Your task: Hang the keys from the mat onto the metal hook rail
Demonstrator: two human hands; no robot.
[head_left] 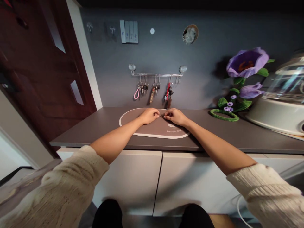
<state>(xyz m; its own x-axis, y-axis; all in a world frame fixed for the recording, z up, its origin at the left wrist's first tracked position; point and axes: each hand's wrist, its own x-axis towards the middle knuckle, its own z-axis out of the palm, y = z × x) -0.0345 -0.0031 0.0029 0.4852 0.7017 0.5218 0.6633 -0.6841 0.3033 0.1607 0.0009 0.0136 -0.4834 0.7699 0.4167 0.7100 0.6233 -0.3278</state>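
Note:
My left hand (149, 116) and my right hand (175, 116) meet over the brown oval mat (147, 130) with a pale rim. Between the fingertips shows a small metal piece (162, 116), key-like but too small to name surely. The fingers of my right hand are pinched on it. My left hand is closed too, thumb against curled fingers, its tips close to the metal piece; what they hold is hidden. Just behind, bunches of keys (142, 88) hang from a clear hook rail (156, 75) on the wall.
The mat lies on a dark countertop (99, 126) above white cabinet doors (133, 177). To the right stand a purple fabric flower (247, 65) with a green ring base (224, 116) and a white appliance with a clear dome (282, 91). A dark red door (42, 79) is at left.

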